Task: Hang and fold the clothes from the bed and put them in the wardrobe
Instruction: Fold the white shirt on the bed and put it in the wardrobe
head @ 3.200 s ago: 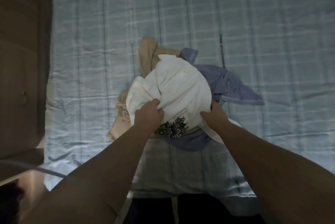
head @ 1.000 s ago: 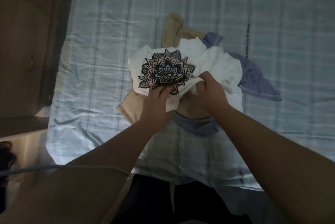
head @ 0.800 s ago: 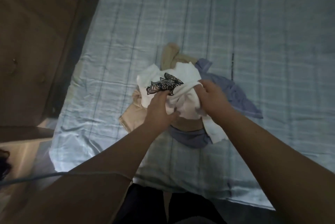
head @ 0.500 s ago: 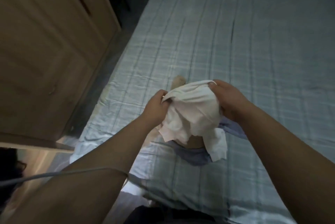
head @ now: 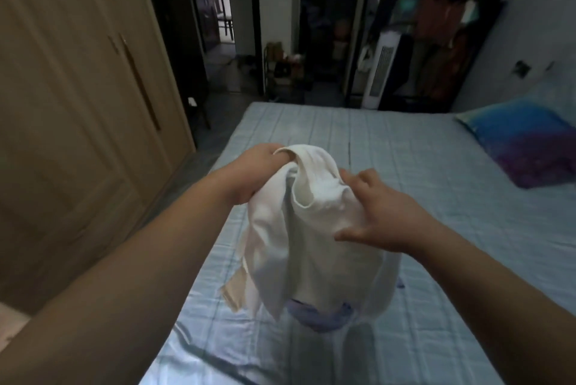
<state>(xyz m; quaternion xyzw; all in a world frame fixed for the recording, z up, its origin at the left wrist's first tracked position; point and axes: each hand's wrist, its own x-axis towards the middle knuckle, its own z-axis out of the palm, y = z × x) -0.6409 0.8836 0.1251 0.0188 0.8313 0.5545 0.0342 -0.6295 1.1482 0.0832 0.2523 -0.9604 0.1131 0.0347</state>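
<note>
Over the blue checked bed (head: pixel 405 151), a white shirt (head: pixel 311 244) is hanging bunched up in the air. The left hand (head: pixel 255 176) is gripping its top edge with curled fingers. The right hand (head: pixel 380 216) is just touching the cloth, fingers spread and loose. 2 more garments, a beige one (head: pixel 233 291) and a purple one (head: pixel 318 319), are lying underneath. The wardrobe (head: pixel 78 104) is standing on the left, doors closed.

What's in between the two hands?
The bunched top of the white shirt stretches between the left hand and the right hand, seen in the head view.
</note>
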